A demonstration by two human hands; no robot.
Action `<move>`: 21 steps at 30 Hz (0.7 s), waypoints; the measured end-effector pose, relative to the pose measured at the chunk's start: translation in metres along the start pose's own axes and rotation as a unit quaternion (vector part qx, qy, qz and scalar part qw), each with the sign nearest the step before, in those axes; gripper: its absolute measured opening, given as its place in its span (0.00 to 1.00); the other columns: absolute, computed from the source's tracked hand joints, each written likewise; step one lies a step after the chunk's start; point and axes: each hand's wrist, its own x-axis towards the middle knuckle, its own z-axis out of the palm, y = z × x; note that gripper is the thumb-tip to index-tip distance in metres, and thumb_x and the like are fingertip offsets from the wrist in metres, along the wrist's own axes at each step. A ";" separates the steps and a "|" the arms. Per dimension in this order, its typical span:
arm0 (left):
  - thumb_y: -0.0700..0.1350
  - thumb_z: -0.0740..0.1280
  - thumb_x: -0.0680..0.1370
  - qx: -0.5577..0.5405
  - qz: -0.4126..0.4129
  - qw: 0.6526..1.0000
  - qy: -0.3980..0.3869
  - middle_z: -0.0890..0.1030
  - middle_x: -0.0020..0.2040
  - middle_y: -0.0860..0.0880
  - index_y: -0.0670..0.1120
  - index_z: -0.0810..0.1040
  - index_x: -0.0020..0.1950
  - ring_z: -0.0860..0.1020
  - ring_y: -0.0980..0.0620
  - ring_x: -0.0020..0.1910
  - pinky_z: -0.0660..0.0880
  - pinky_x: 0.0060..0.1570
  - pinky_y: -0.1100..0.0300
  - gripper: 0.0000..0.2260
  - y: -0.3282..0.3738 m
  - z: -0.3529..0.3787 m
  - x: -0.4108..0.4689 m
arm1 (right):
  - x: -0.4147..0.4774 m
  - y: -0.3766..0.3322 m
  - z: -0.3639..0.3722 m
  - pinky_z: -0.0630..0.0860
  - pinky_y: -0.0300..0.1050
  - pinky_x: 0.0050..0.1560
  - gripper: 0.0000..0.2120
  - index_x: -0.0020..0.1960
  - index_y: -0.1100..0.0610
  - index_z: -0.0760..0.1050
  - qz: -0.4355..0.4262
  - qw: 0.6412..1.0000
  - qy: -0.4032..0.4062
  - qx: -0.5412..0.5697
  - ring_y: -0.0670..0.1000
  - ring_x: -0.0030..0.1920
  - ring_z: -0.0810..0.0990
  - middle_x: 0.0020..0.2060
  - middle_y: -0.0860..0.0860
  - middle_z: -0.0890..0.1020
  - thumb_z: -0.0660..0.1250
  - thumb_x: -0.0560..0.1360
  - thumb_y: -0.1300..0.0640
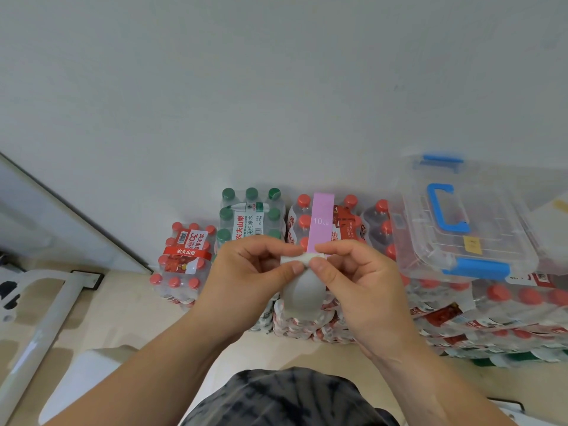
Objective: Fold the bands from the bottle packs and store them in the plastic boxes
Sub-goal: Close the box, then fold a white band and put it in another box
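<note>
Both hands hold a grey-white band (302, 287) in front of me, over the bottle packs. My left hand (246, 272) pinches its top edge between thumb and fingers. My right hand (353, 278) pinches the same edge from the other side, and the band's loop hangs down between them. A pink band (322, 222) marked 10 LB lies across a pack of red-capped bottles (347, 222) behind my hands. A clear plastic box (461, 216) with blue handle and clips sits on the stacked packs at the right, lid on.
Packs of red-capped (184, 259) and green-capped bottles (249, 216) stand against the pale wall. More packs are stacked at the right (491, 315). A white metal frame (40, 318) stands on the beige floor at the left.
</note>
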 end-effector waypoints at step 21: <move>0.27 0.73 0.70 -0.030 0.012 0.999 -0.025 0.86 0.42 0.45 0.41 0.85 0.44 0.85 0.49 0.43 0.81 0.43 0.60 0.10 0.006 0.002 0.007 | 0.000 0.003 0.001 0.80 0.42 0.41 0.03 0.38 0.52 0.82 -0.063 0.997 0.050 0.001 0.50 0.38 0.83 0.36 0.52 0.85 0.75 0.67 0.54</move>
